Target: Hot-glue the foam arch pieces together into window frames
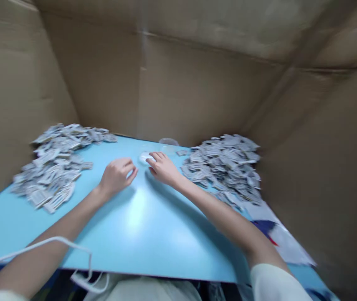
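My left hand is raised over the blue table, its thumb and fingertips brought together in a pinch. Whatever may be between them is too small or hidden to make out. To its right, my right hand reaches forward with fingers loosely apart. Its fingertips are over a small white round dish-like thing; whether they touch it I cannot tell. Just beyond stands a clear round plastic container. Blur hides finer detail.
Heaps of small flat whitish-grey pieces lie at the left and right of the blue table. Cardboard walls enclose the back and sides. A white cord crosses my left forearm. A white plastic sheet lies at right.
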Action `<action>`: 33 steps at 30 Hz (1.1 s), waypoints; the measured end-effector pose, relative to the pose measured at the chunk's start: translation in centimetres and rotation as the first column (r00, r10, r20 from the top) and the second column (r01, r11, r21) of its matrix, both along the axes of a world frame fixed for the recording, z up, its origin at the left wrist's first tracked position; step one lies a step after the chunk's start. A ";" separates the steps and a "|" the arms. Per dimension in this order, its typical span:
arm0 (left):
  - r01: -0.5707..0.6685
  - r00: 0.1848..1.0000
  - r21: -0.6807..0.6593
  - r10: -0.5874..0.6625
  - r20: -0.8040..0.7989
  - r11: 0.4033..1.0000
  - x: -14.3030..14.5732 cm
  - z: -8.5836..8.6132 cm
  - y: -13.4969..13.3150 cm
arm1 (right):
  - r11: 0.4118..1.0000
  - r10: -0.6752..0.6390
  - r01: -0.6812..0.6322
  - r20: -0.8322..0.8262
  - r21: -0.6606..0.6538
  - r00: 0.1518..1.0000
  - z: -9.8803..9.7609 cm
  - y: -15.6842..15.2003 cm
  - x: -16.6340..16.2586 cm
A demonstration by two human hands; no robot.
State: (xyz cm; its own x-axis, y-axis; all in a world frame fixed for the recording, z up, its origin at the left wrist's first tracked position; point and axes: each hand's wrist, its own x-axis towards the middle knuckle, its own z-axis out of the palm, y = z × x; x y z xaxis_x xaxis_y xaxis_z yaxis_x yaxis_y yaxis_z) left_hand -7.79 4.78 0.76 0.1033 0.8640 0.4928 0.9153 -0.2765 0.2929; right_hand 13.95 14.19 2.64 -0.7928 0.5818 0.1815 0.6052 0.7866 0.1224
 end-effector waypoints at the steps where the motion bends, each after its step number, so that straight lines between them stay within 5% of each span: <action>1: -0.128 0.992 -0.005 0.128 -0.015 0.992 -2.0 0.8 0.4 | 0.997 0.065 -0.066 -0.001 -0.036 0.998 -0.6 -0.3 -2.5; 6: -0.600 0.800 -0.029 0.598 -0.055 0.799 -10.4 2.2 0.8 | 0.969 0.201 -0.203 -0.026 -0.139 0.979 -1.0 -0.2 -14.1; 11: -0.755 0.655 0.016 0.755 -0.013 0.655 -13.2 1.8 0.7 | 0.991 -0.026 0.015 -0.084 -0.134 0.996 -0.5 2.3 -23.0; 15: -0.807 0.590 -0.009 0.807 0.026 0.590 -14.8 1.5 0.8 | 0.983 -0.121 0.109 -0.071 -0.149 0.990 -0.3 6.1 -25.9; 23: -0.807 0.582 -0.056 0.808 0.092 0.588 -15.9 0.9 1.4 | 0.993 0.047 -0.039 0.078 -0.108 0.996 -1.7 7.6 -23.9; 29: -0.796 0.595 -0.041 0.794 0.123 0.604 -15.6 1.3 1.3 | 0.996 0.075 -0.068 0.124 -0.060 0.989 -2.8 1.7 -18.7; 33: -0.686 0.721 -0.049 0.688 0.084 0.726 -14.3 1.3 1.9 | 0.983 0.181 -0.174 0.138 -0.062 0.974 -4.3 -4.6 -11.5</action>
